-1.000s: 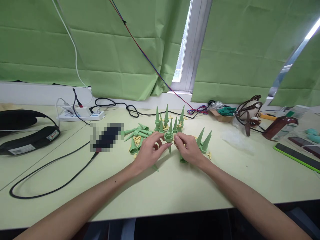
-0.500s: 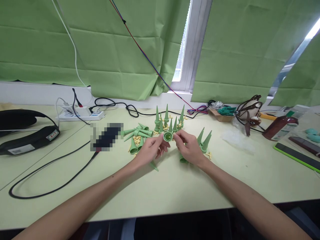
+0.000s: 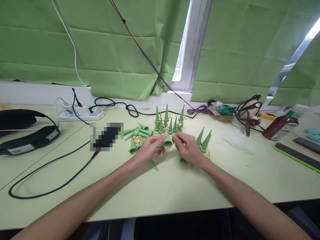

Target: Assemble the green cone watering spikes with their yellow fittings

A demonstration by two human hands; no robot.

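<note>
My left hand [image 3: 150,148] pinches a green plastic watering spike [image 3: 167,143] between thumb and fingers, its wide open end facing me. Close by its right side, my right hand [image 3: 187,146] has thumb and fingertips pressed together; what they hold, if anything, is too small to make out. Behind the hands, several green spikes [image 3: 166,116] stand point up among small yellow valve pieces [image 3: 171,116]. To the left lies a pile of loose spikes [image 3: 133,146] with more yellow pieces [image 3: 136,140]. Two upright spikes [image 3: 205,143] stand right of my right hand, which partly covers another green piece [image 3: 183,160].
A blurred-out dark device [image 3: 107,137] with a black cable lies at left, near a power strip [image 3: 80,115]. At right are clear plastic bags [image 3: 237,140], a dark red bottle [image 3: 280,127] and a green-edged phone [image 3: 296,156]. A cardboard box [image 3: 221,115] stands behind.
The spike in my left hand has tipped, its open end turning downward and its point now showing above. My right hand stays almost in place beside it.
</note>
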